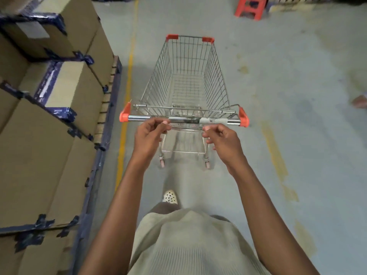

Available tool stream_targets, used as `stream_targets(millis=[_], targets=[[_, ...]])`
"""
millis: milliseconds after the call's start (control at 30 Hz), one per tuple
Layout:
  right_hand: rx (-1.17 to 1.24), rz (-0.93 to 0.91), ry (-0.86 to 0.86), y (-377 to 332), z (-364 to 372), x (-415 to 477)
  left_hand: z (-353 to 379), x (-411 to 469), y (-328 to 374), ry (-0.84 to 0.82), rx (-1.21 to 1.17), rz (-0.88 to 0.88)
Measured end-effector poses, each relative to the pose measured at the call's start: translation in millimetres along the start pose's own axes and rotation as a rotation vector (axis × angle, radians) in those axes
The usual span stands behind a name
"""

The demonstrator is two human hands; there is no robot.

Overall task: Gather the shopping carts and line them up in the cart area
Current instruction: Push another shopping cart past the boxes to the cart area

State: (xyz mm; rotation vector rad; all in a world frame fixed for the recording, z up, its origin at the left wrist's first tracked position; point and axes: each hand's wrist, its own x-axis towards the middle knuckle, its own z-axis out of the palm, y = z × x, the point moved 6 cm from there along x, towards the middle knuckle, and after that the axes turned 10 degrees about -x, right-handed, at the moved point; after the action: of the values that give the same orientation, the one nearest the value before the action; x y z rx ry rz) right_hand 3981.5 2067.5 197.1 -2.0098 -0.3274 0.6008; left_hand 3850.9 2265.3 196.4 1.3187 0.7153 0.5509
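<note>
Stained grey concrete floor, yellow line along the left. Taped cardboard boxes stacked left, red stool far ahead. Tape print too blurred to read. Cart straight ahead in the aisle. Left hand and right hand just beneath its handle, fingers loosely curled, not wrapped round it.

Taped cardboard boxes left, yellow floor line, perhaps a red stool beyond.

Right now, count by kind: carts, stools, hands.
Cart: 1
Stool: 1
Hands: 2, left hand and right hand
Total: 4
</note>
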Motion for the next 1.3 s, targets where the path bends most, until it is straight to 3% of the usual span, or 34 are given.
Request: stream_targets(millis=[100,233,367,433,567,733,1000,1300], targets=[[-0.215,-0.096,0.095,-13.7,2.2,39.8,-14.0,55.8,15.2,0.060,0.095,0.064],[-0.626,-0.249,0.154,-0.6,7.6,77.8,-22.2,109.1,-7.3,0.069,0.393,0.101],[-0.840,-0.215,0.188,12.0,8.6,109.8,-12.3,133.5,-42.0,0.144,1.040,0.241],[-0.884,-0.236,0.151,11.7,8.8,125.4,-5.0,140.8,-48.0,0.170,1.245,0.249],[-0.977,-0.210,-0.040,18.7,7.3,161.0,-2.6,170.0,-47.7,0.157,1.301,0.219],[-1.069,-0.236,0.015,0.0,14.3,203.4,-4.7,235.2,-38.1,0.126,1.354,0.220],[-1.218,-0.203,0.057,-30.7,18.7,283.1,17.7,358.4,-22.5,-0.075,1.541,0.076],[-1.305,-0.122,0.083,-49.4,5.5,367.3,66.4,462.0,-9.3,-0.147,1.626,0.032]])
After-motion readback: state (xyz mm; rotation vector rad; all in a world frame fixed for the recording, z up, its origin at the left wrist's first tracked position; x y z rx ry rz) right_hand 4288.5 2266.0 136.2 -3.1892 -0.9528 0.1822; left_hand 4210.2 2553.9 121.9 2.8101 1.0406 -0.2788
